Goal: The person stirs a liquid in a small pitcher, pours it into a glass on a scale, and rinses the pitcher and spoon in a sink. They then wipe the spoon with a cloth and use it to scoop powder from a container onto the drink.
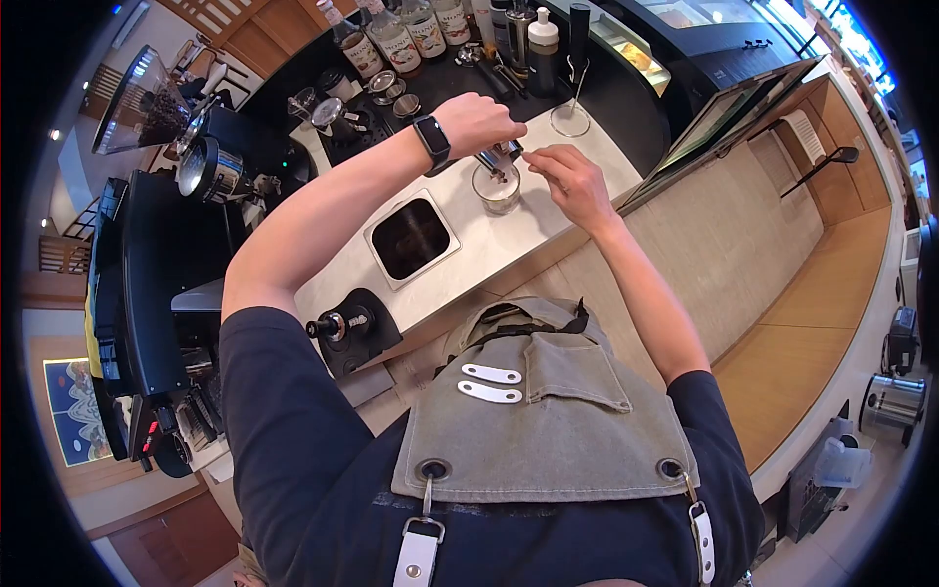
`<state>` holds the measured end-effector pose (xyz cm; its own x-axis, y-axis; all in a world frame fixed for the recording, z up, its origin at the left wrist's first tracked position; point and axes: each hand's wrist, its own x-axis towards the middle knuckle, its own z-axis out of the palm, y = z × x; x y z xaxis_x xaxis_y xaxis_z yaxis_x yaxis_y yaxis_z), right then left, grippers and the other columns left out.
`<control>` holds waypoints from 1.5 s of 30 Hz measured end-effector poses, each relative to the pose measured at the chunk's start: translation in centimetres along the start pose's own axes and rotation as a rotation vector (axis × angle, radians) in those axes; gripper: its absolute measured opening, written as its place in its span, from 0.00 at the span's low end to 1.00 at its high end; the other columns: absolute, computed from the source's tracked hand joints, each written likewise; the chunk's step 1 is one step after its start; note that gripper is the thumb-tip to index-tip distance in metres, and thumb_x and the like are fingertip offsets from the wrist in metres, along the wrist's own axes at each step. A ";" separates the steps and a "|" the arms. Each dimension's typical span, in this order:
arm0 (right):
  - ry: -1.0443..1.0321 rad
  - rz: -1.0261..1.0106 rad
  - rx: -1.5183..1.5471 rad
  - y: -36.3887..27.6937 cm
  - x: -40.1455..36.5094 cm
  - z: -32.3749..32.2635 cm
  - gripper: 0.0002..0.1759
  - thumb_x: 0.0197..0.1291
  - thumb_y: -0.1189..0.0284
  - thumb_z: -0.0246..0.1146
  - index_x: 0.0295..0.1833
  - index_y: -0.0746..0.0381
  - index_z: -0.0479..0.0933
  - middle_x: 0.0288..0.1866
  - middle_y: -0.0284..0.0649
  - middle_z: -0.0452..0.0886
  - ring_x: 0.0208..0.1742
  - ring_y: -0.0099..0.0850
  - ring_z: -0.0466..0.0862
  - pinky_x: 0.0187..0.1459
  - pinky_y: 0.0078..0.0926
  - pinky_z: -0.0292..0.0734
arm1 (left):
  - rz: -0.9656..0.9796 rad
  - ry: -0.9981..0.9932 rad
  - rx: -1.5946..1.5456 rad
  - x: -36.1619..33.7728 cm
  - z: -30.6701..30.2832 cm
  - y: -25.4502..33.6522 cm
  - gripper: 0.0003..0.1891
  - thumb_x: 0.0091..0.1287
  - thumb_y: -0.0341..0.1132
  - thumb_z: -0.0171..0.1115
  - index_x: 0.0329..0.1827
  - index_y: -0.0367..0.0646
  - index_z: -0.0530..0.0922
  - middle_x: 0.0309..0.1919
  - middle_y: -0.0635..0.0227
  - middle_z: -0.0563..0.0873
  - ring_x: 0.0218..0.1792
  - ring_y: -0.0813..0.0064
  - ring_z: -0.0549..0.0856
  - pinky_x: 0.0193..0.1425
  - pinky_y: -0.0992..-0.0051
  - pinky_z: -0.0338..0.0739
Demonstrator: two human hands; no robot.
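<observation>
My left hand (477, 121), with a black watch on its wrist, is closed round a small metal cup (501, 153) tilted over a clear glass (497, 192). The glass stands upright on the white counter (543, 210), with something pale inside. Just right of the cup, my right hand (577, 184) has its thumb and fingers pinched together. Whatever those fingertips hold, if anything, is too small to name. Small brownish bits show below the cup's mouth, above the glass.
A dark square sink (412, 240) is set in the counter. Syrup bottles (396, 41), a white-topped squeeze bottle (542, 57) and a wire-ring stand (571, 119) are behind. At left stand a coffee grinder (147, 103) and a tamper (335, 325). A glass-panelled door (729, 122) is at right.
</observation>
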<state>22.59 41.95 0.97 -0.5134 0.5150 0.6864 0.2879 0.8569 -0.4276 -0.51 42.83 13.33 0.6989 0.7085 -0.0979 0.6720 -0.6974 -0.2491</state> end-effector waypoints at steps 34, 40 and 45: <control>-0.015 0.059 0.061 -0.1 0.2 1.1 0.23 0.53 0.85 0.69 0.56 0.56 0.89 0.49 0.35 0.90 0.51 0.37 0.88 0.49 0.36 0.87 | -0.026 -0.023 0.022 -1.0 -0.2 -0.9 0.08 0.70 0.34 0.65 0.49 0.50 0.82 0.27 0.62 0.89 0.35 0.55 0.92 0.33 0.59 0.83; 0.005 -0.013 0.017 -0.7 0.7 0.5 0.24 0.53 0.87 0.68 0.55 0.56 0.89 0.50 0.35 0.90 0.51 0.37 0.89 0.49 0.35 0.87 | -0.023 -0.007 0.029 -1.4 -0.2 -0.5 0.09 0.69 0.34 0.65 0.51 0.50 0.82 0.27 0.62 0.88 0.35 0.55 0.92 0.33 0.60 0.84; -0.012 0.008 0.055 -0.9 -0.6 0.0 0.25 0.53 0.87 0.68 0.56 0.57 0.88 0.50 0.36 0.91 0.51 0.37 0.90 0.49 0.35 0.87 | -0.017 -0.022 0.052 -1.5 -0.2 0.4 0.09 0.69 0.33 0.65 0.51 0.49 0.83 0.28 0.62 0.89 0.37 0.56 0.93 0.34 0.60 0.85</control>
<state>22.65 40.90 0.97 -0.5208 0.5209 0.6764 0.2468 0.8503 -0.4648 -1.29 41.44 13.58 0.6820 0.7224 -0.1141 0.6696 -0.6795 -0.3000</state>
